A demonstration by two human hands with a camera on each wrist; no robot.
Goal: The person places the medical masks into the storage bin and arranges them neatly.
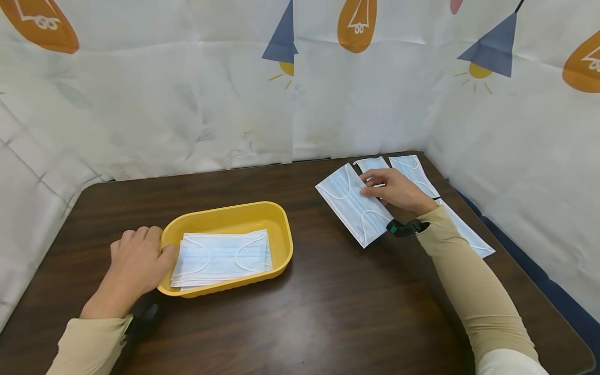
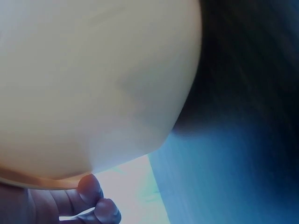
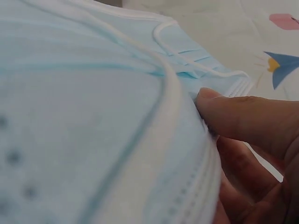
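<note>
Inside the yellow tray [image 1: 234, 223] lie masks [image 1: 222, 255], left grip [image 1: 138, 263] holding the rim [image 1: 225, 209], right grip [image 1: 396, 190] pinching another mask [image 1: 349, 205].

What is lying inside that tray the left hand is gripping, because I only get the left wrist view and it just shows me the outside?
Observer: A stack of light-blue masks lies in the tray.
Operator: Okay, and what's going on over to the right?
Observer: The right hand pinches at least one held mask between thumb and fingers.
Operator: Any more of them around?
Observer: Yes, other masks lie near the right edge of the dark table.
</note>
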